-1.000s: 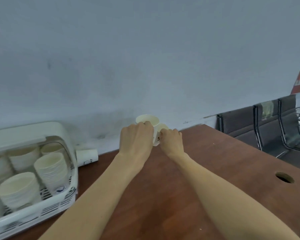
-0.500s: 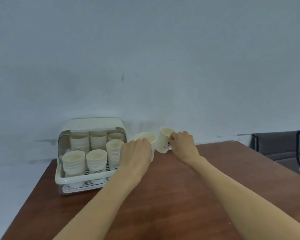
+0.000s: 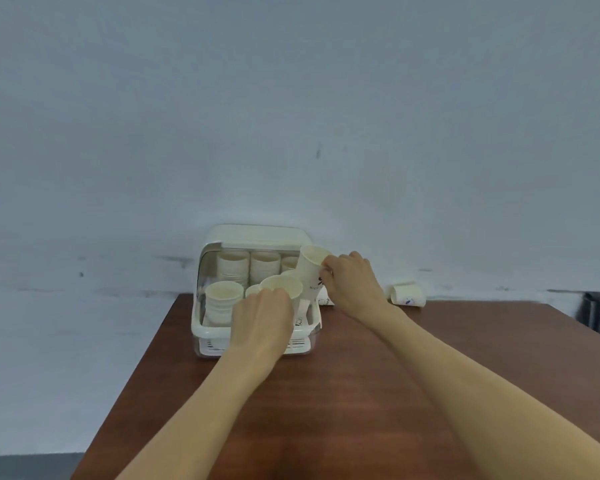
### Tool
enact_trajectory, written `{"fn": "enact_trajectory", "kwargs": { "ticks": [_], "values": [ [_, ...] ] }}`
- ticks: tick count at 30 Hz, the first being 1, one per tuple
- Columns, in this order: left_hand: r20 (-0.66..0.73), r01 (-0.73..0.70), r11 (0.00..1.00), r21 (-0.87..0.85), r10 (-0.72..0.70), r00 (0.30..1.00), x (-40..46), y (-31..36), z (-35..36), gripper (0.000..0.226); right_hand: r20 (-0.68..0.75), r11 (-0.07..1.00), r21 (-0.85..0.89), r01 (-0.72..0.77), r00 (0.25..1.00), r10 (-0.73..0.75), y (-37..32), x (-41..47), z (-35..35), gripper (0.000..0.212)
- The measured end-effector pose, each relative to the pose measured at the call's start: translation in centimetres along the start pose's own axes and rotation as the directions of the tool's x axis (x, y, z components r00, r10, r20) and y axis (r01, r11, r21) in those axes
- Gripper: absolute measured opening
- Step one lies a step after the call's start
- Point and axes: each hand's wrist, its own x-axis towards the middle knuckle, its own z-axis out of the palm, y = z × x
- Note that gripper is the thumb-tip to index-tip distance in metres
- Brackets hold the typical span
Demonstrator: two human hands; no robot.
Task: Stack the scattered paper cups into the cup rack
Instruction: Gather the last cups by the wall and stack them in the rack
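- Cream paper cups sat in both your hands at the middle of the frame, over the white plastic cup rack (image 3: 201, 327) on the brown wooden table (image 3: 361, 393).
- Your left hand (image 3: 261, 320) curled round an upright cream paper cup (image 3: 282, 287) above the rack's front stacks.
- Your right hand (image 3: 352, 284) pinched the side of a tilted printed paper cup (image 3: 310, 271), just right of the other.
- One more white paper cup (image 3: 407, 294) lay on its side by the wall, right of centre.
- These cups looked light, thin-walled and easily crushed; you would do best holding them gently by the side wall, below the stiffer rolled rim.
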Motion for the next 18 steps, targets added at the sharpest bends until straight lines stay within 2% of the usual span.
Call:
{"fn": "enact_trajectory", "kwargs": {
  "ticks": [7,12,18],
  "values": [
    [-0.046,0.111,0.994,-0.013,-0.112,0.993,0.5,-5.3,-1.5,0.015,0.005,0.996,0.085,0.035,0.999,-0.035,-5.0,2.6,3.7,0.024],
    [-0.081,0.146,0.989,0.018,-0.144,0.986,1.1,-7.7,-1.1,0.014,0.052,0.999,0.028,0.037,0.998,-0.038,-6.7,3.1,6.2,0.022],
    [-0.197,0.168,0.985,0.026,-0.16,0.967,3.1,-9.6,0.4,0.017,0.21,0.994,-0.081,0.071,0.976,-0.052,-7.0,2.6,8.4,0.015]
  ]
}}
